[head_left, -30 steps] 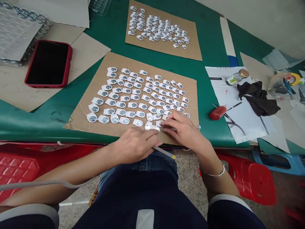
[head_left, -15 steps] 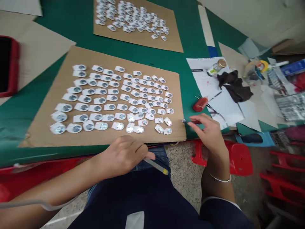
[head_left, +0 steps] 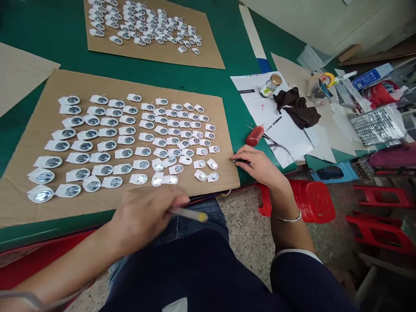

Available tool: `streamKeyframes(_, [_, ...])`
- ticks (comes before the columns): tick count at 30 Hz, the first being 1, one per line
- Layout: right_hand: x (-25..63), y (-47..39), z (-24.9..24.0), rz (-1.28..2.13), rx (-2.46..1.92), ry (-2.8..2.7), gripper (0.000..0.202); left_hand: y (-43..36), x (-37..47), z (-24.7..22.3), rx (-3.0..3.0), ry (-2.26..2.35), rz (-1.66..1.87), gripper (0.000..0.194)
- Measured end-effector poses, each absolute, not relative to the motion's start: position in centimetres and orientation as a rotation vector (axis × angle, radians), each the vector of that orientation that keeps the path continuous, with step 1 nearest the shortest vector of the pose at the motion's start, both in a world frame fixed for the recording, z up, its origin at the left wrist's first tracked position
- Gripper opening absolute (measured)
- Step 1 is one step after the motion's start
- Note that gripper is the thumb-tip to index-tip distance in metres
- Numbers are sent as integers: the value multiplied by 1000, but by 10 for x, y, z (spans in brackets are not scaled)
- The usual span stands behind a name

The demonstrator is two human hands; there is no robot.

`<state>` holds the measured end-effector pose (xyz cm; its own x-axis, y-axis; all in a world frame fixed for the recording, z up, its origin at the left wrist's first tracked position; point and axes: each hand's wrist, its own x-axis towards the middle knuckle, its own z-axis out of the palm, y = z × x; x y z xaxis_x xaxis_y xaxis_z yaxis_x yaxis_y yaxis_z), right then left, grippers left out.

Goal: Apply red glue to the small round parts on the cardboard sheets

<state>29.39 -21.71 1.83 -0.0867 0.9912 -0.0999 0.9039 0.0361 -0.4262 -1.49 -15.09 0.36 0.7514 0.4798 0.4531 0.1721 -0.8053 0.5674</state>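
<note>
My left hand (head_left: 144, 216) is closed around a pale translucent pen-like tube (head_left: 186, 213) with a yellow end, just over the table's front edge. A grey hose (head_left: 22, 295) runs along my left forearm; whether it joins the tube is hidden. At the right edge of the near cardboard sheet (head_left: 214, 104), my right hand (head_left: 258, 165) pinches a small shiny metal piece (head_left: 234, 160) between thumb and forefinger. Rows of small white tabs with round silver discs (head_left: 139, 179) lie on that sheet. One tab (head_left: 186, 160) shows a dark spot instead of full silver.
A second cardboard sheet (head_left: 208, 56) with similar tabs lies farther back on the green table (head_left: 182, 78). Right of my right hand are a red-handled tool (head_left: 255, 135), tweezers, papers (head_left: 250, 97), a gold-lidded jar (head_left: 271, 85) and dark cloth (head_left: 297, 108). Red stools (head_left: 315, 201) stand below.
My right thumb and forefinger have closed on the small metal piece beside the cardboard. My left hand has moved with the tube, and the view has shifted to the right.
</note>
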Motion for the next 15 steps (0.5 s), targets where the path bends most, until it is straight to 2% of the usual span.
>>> streamKeyframes(3, [291, -219, 13, 538, -1977, -2034, 18, -134, -13, 14, 1914, 853, 746, 19])
streamKeyframes(5, [290, -222, 8, 520, -2042, -1999, 18, -120, -11, 22, 1386, 853, 677, 28])
streamKeyframes(7, [290, -222, 2, 462, -2095, -1959, 21, -106, -12, 26, 1044, 838, 599, 26])
streamKeyframes(11, [292, -222, -5, 426, -2090, -1977, 26, -90, -17, 28, 769, 758, 531, 20])
streamKeyframes(15, [295, -225, 0, 282, -2017, -1987, 23, -89, -18, 26, 696, 751, 530, 18])
